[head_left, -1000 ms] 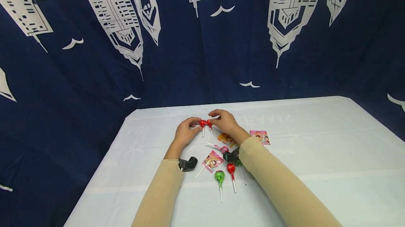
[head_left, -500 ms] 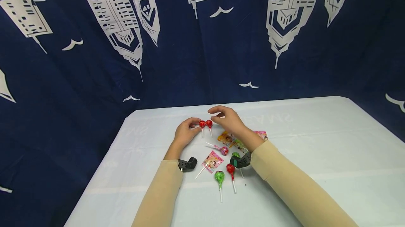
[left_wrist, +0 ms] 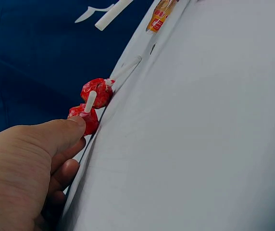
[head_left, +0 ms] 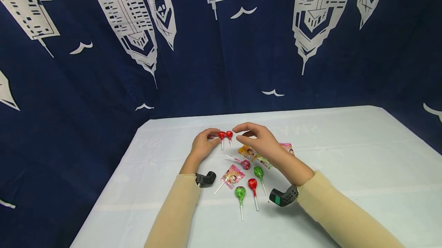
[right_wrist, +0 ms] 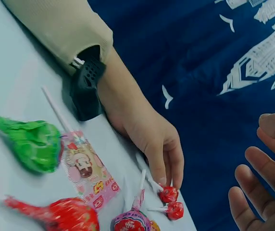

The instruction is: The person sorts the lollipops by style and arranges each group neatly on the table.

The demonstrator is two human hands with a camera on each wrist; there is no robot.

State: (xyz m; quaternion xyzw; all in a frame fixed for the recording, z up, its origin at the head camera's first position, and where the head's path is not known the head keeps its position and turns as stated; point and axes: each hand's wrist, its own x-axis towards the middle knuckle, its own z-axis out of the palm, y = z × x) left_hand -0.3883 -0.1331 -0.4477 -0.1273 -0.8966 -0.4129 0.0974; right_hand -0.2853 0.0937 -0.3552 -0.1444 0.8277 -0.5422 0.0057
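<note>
Two red-wrapped lollipops lie side by side toward the table's far edge, sticks pointing back to me. My left hand [head_left: 203, 144] holds the left red lollipop [head_left: 221, 136] by its round head, thumb and fingers around it; the left wrist view shows the thumb on its wrapper [left_wrist: 93, 124]. Touching or nearly touching it is the right red lollipop [head_left: 229, 134]. Just to the right of that one, my right hand [head_left: 259, 137] hovers, fingers spread from the thumb, nothing between them. In the right wrist view its fingers [right_wrist: 262, 168] are apart and loosely bent.
Nearer me lie a purple-pink lollipop [head_left: 245, 164], a pink flat-packet lollipop [head_left: 233, 176], two green lollipops [head_left: 240, 192] and another red lollipop [head_left: 253, 184]. An orange packet [head_left: 246, 151] and a pink packet [head_left: 287, 147] are partly behind the right arm. Dark blue cloth [head_left: 221, 67] hangs behind the white table [head_left: 345, 156].
My right hand has let go of the right red lollipop and drawn away to the right, uncovering a green lollipop. The left hand stays where it was.
</note>
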